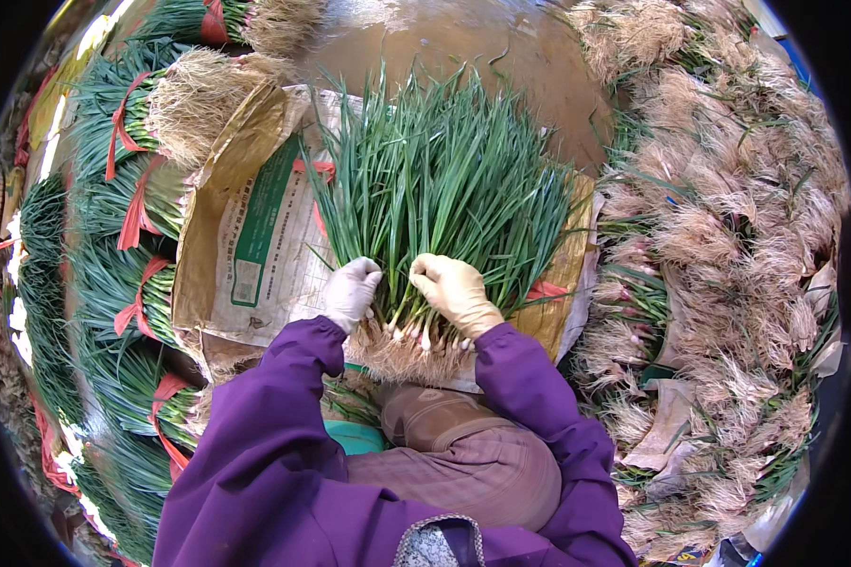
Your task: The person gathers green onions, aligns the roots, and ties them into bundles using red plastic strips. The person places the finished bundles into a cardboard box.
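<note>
A broad pile of green onions (440, 177) lies before me, leaves pointing away and roots towards my lap. My left hand (353, 294), in a white glove, is closed at the left edge of the pile, on stalks just above the bulbs. On the right side, my right hand (457, 290) in a cream glove pinches at the stalks; its fingertips are partly hidden. Pale bulbs and tan roots (404, 351) show between my wrists. Beneath the pile is an opened printed woven sack (255, 234), with red ties (544, 290) partly showing at both sides of the leaves.
Several bundles of green onions (124, 124), bound with red strips (136, 298), line the left side. Loose green onions with thick tan roots (723, 234) are heaped at the right. Wet brown ground (546, 78) lies beyond the sack. My bent knee (468, 461) is close below the roots.
</note>
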Tool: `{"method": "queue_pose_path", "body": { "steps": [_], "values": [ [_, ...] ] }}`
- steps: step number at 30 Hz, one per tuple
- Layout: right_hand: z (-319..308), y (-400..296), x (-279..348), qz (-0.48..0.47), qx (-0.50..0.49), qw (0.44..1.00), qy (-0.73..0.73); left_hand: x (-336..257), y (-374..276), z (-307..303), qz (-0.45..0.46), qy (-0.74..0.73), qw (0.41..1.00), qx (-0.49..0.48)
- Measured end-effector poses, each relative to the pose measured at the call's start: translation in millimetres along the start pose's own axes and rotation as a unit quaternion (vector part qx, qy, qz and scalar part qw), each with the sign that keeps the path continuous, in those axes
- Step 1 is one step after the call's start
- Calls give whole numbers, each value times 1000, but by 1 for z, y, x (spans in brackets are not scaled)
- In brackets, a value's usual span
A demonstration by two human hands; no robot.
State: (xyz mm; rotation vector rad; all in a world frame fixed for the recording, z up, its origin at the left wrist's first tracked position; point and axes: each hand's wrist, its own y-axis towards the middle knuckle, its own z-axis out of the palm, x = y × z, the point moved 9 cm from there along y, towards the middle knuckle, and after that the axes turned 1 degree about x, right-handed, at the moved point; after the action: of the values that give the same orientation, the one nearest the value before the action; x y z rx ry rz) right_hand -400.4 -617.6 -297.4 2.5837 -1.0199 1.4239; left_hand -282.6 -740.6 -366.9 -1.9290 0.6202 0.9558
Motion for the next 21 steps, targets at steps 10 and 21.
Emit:
{"method": "queue_pose_path", "body": {
  "steps": [10, 21],
  "values": [
    [-23, -93, 12, 96, 228, 817, 521, -10, -84, 0, 7, 95, 927, 363],
    [-37, -37, 22, 59, 61, 949, 302, -53, -58, 40, 270, 294, 917, 20]
  ]
}}
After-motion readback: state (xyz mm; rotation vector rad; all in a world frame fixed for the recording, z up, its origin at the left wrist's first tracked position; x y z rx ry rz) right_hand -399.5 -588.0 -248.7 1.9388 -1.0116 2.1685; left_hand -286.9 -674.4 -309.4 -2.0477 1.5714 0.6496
